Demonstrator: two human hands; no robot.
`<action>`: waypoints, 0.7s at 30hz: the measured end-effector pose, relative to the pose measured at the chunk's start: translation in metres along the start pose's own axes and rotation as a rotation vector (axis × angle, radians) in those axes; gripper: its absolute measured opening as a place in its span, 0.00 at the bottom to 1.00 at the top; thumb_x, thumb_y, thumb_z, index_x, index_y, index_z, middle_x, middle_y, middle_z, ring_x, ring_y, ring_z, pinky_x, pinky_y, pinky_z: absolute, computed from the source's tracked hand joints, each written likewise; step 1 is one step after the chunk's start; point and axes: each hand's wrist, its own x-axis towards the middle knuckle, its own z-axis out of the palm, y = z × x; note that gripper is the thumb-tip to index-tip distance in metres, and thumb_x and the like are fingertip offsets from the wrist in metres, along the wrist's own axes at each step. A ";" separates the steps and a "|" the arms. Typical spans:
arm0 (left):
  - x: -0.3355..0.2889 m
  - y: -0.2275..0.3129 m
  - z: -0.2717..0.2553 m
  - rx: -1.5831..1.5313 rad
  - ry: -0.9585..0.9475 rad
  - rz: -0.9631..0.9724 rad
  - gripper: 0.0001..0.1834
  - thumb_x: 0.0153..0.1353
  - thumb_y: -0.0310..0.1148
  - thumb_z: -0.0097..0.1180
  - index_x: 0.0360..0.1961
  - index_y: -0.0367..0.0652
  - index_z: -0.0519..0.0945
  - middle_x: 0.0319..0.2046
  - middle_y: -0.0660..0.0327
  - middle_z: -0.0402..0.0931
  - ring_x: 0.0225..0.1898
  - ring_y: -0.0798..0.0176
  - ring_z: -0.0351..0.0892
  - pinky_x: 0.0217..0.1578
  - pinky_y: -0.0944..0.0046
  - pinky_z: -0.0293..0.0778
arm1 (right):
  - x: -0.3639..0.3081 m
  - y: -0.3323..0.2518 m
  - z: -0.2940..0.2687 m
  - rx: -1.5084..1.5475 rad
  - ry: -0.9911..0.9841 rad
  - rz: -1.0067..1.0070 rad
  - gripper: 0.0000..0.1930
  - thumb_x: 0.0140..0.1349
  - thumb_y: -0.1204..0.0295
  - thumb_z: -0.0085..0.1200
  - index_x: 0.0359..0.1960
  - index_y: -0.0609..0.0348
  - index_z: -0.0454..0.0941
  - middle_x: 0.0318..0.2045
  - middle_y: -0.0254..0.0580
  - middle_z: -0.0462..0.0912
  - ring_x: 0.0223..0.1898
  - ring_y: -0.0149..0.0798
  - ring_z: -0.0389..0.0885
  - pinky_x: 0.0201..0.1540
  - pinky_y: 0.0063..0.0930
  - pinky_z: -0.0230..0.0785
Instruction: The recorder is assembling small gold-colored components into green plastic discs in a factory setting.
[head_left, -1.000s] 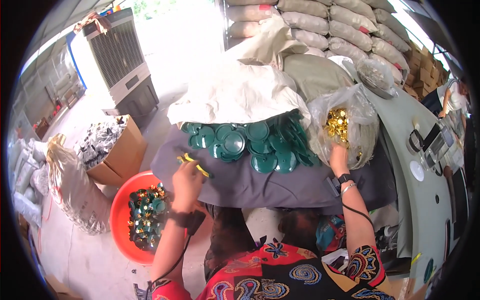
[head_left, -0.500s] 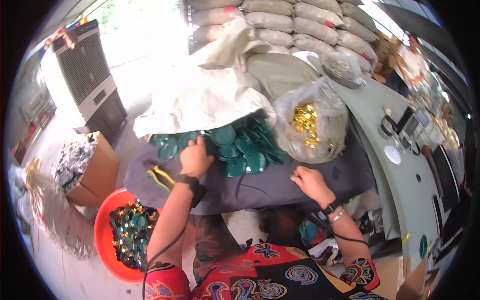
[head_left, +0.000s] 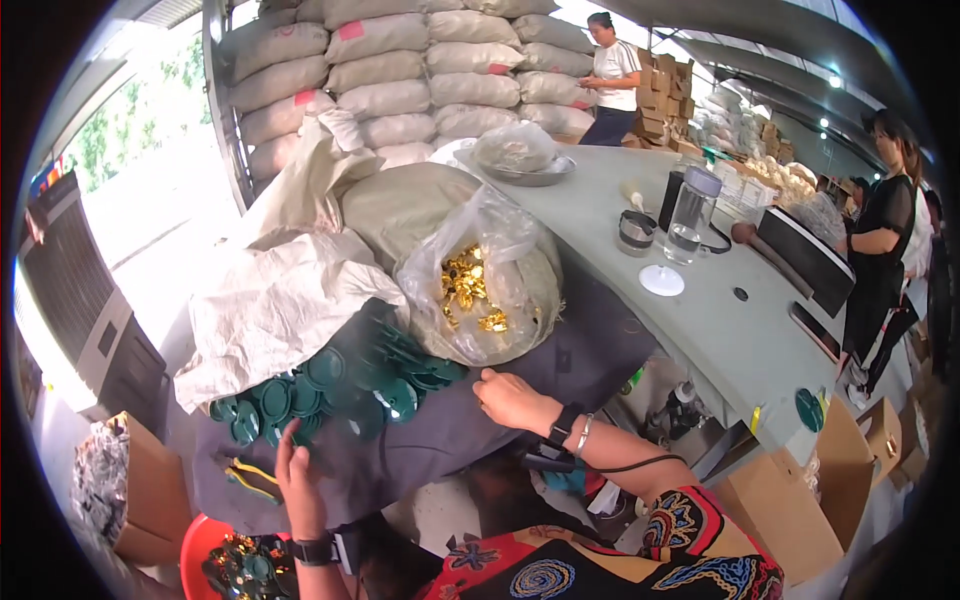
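My left hand (head_left: pixel 302 490) is raised at the near edge of a pile of dark green round plastic discs (head_left: pixel 275 400), its fingers stretched out and apart. The discs spill from a white woven sack (head_left: pixel 280 310) onto a dark cloth (head_left: pixel 440 455). My right hand (head_left: pixel 515 402) is closed, thumb against curled fingers, just in front of a clear plastic bag (head_left: pixel 520 300) with shiny gold pieces (head_left: pixel 463 280) in it. What the right fingers pinch, if anything, is hidden. Yellow-handled pliers (head_left: pixel 255 478) lie on the cloth left of my left hand.
A red tub (head_left: pixel 203 550) of green and gold pieces stands at lower left, beside a cardboard box (head_left: pixel 155 490). On the grey table (head_left: pixel 600 210) are a water bottle (head_left: pixel 692 215), a jar and a white disc. Stacked sacks (head_left: pixel 385 60) and two people stand beyond.
The view has turned right, bringing more of the table and another person into sight. My left hand has drawn back from the green discs; my right hand stays closed near the clear bag.
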 end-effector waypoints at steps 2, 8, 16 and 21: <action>-0.009 -0.005 0.012 -0.201 -0.069 -0.042 0.33 0.58 0.57 0.48 0.56 0.42 0.67 0.30 0.59 0.75 0.25 0.63 0.76 0.24 0.67 0.71 | -0.003 -0.001 0.002 0.016 -0.018 -0.003 0.07 0.50 0.75 0.53 0.30 0.63 0.75 0.33 0.55 0.74 0.35 0.55 0.77 0.42 0.42 0.71; -0.034 0.003 0.066 -0.535 -0.174 -0.436 0.34 0.60 0.60 0.38 0.54 0.41 0.68 0.33 0.54 0.77 0.23 0.58 0.78 0.18 0.69 0.67 | -0.014 -0.034 -0.014 0.784 0.022 -0.080 0.11 0.54 0.76 0.58 0.39 0.63 0.76 0.28 0.42 0.79 0.27 0.33 0.78 0.31 0.29 0.71; -0.054 0.003 0.093 -0.396 -0.297 -0.468 0.35 0.63 0.59 0.32 0.53 0.37 0.67 0.29 0.56 0.76 0.19 0.63 0.74 0.16 0.72 0.61 | -0.027 -0.104 -0.015 1.537 -0.157 -0.015 0.12 0.61 0.81 0.51 0.47 0.65 0.71 0.30 0.35 0.78 0.28 0.25 0.77 0.31 0.20 0.74; -0.063 0.010 0.093 -0.341 -0.322 -0.431 0.32 0.66 0.57 0.31 0.51 0.38 0.68 0.23 0.62 0.74 0.18 0.72 0.70 0.15 0.75 0.57 | -0.037 -0.110 -0.008 1.543 -0.157 -0.022 0.13 0.62 0.78 0.51 0.48 0.65 0.70 0.34 0.37 0.78 0.31 0.27 0.79 0.35 0.20 0.74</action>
